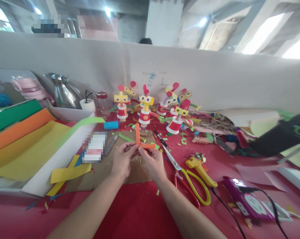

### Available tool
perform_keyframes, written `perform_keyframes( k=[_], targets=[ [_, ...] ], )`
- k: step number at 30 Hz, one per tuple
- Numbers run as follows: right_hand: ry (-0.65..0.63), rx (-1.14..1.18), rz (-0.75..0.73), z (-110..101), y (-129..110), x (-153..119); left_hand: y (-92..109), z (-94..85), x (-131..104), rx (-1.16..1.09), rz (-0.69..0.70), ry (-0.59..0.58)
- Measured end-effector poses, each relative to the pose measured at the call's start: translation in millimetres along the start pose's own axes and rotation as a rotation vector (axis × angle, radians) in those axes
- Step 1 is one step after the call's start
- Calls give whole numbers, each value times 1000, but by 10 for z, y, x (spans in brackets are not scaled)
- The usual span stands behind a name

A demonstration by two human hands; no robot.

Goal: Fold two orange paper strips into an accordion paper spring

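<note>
Two orange paper strips (138,134) meet at a corner in an L shape, one pointing up and one to the right. My left hand (123,158) pinches them at the corner. The fingers of my right hand (153,161) hold the same corner and the strip that points right. Beneath both hands lies a brown board (97,179). Just beyond the fingers are a small coiled paper spring (143,134) and green paper strips (126,137). A black pen (160,138) and yellow-handled scissors (173,159) lie beside my right hand.
Several paper figures (145,114) with red cups stand behind. At the left are a white box (57,159) of coloured paper, a steel jug (65,91) and a blue roll (111,125). A yellow glue gun (202,171) and a purple device (249,200) with cables lie right.
</note>
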State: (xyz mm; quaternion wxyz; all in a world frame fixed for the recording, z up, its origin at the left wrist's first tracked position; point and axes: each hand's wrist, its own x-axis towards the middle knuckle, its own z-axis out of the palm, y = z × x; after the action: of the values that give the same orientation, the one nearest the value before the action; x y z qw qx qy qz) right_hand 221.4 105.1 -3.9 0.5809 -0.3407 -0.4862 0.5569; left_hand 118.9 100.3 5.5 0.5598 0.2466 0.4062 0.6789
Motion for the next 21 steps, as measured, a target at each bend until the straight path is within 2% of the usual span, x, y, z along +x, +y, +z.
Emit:
perform_keyframes(
  k=[4, 15, 21],
  targets=[
    [17, -42, -9, 18, 24, -2, 0, 13, -18, -14, 7, 7],
    [73, -30, 3, -12, 53, 30, 31, -33, 20, -154, -157, -100],
    [72, -67, -29, -38, 38, 34, 122, -83, 62, 15, -243, -220]
  ],
)
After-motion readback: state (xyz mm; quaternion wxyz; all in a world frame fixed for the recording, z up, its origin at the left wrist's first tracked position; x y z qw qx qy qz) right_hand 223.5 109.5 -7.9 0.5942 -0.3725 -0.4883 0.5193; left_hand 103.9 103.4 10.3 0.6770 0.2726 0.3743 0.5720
